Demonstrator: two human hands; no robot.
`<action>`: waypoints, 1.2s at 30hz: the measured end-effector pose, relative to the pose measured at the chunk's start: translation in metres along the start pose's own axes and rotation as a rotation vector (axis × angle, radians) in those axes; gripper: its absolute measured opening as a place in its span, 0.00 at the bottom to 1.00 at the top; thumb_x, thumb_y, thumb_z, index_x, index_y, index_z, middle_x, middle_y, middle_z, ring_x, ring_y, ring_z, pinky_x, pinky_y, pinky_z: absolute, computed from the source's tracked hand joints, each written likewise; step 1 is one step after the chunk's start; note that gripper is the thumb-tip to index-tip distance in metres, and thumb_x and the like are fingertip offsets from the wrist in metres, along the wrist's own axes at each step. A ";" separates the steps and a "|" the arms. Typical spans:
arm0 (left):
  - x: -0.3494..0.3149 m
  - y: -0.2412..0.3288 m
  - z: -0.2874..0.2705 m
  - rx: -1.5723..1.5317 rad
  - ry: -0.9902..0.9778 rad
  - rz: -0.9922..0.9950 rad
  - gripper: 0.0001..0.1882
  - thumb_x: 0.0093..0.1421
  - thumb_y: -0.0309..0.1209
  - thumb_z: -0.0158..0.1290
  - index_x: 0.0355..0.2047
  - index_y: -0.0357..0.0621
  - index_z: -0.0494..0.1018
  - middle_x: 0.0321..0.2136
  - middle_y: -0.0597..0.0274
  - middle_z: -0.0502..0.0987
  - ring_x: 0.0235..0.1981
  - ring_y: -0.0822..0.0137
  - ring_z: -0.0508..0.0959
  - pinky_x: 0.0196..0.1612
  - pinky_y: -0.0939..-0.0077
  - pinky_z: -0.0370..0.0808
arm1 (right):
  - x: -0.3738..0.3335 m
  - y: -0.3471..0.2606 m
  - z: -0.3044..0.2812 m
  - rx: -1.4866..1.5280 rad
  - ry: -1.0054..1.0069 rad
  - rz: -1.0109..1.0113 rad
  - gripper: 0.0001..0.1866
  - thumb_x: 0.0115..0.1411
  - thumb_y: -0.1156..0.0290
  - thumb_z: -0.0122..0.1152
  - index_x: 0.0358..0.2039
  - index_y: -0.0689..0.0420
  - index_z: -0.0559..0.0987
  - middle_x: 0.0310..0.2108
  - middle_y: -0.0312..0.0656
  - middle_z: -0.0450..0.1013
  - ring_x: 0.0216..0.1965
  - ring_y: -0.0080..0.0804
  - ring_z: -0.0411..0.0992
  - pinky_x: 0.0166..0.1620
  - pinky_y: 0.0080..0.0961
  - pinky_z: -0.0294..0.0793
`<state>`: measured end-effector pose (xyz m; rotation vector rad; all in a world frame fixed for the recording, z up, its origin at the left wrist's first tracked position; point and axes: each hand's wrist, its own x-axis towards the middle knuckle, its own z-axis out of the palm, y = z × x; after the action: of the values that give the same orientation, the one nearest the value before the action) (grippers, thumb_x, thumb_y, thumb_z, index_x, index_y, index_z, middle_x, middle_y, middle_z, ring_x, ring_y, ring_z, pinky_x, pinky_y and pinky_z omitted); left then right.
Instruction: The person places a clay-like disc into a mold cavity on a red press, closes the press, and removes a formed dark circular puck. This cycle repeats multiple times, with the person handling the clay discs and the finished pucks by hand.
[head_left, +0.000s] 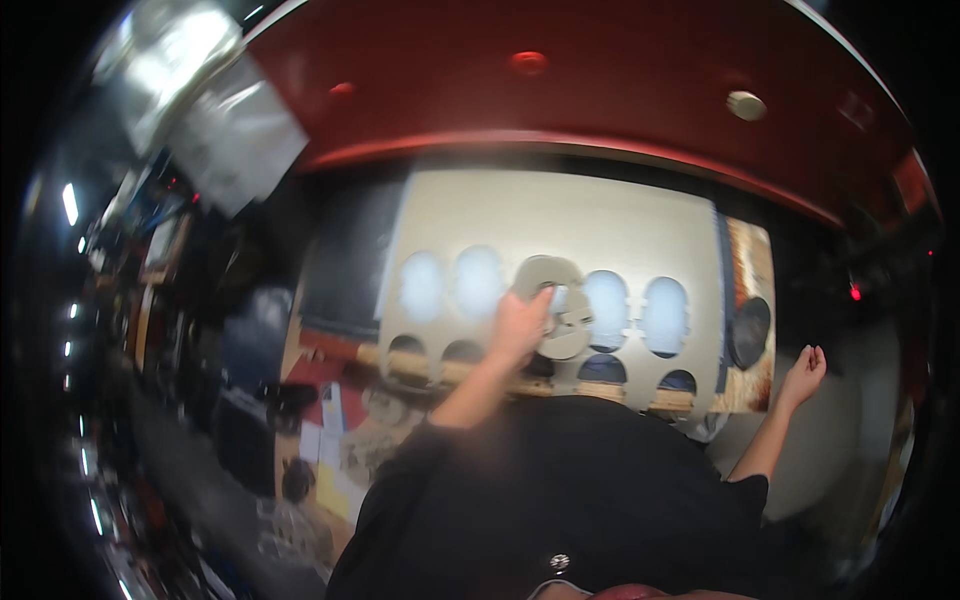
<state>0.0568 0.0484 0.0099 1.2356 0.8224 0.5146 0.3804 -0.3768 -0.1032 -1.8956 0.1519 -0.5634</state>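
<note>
leftmost, papers [309, 442] lie on a side surface; right of them a beige sheet [560, 205] spreads out, pierced by oval openings. over its middle, between the second and fourth far-row ovals, is the beige piece [566, 341] — notched, rounded, just right of the left hand [520, 325]. its long axis runs away from the body, far end leaning a little left. the thumb overlaps its left edge and seems to pinch it; the other fingers are hidden. farther right, a dark oval [749, 333] rests by the sheet's edge. last comes the right hand [803, 377], well apart from the piece — fingers loosely bunched, nothing visible in them; whether the tips meet, i cannot tell.
</note>
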 end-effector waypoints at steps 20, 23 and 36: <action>-0.043 0.010 -0.050 0.304 0.226 0.149 0.25 0.53 0.33 0.61 0.47 0.33 0.67 0.35 0.48 0.79 0.35 0.56 0.80 0.39 0.65 0.75 | -0.324 -0.286 0.144 0.430 -1.389 -0.425 0.13 0.68 0.72 0.47 0.51 0.62 0.68 0.34 0.46 0.75 0.32 0.36 0.75 0.37 0.29 0.73; -0.063 0.010 -0.077 0.367 0.165 0.296 0.29 0.53 0.35 0.63 0.51 0.34 0.66 0.41 0.52 0.77 0.38 0.65 0.78 0.40 0.69 0.75 | -0.336 -0.287 0.150 0.443 -1.511 -0.338 0.14 0.69 0.70 0.46 0.52 0.62 0.67 0.32 0.41 0.73 0.32 0.28 0.72 0.37 0.25 0.71; -0.148 -0.012 -0.163 0.295 0.341 0.174 0.19 0.61 0.32 0.56 0.49 0.37 0.68 0.37 0.56 0.78 0.37 0.67 0.78 0.40 0.72 0.74 | -0.405 -0.333 0.148 0.246 -2.100 -0.609 0.13 0.67 0.71 0.51 0.50 0.60 0.69 0.34 0.45 0.74 0.37 0.33 0.73 0.42 0.29 0.72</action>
<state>-0.1627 0.0358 0.0204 1.5230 1.1130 0.7795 0.0390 0.0260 0.0307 -1.3801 -1.7252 1.1313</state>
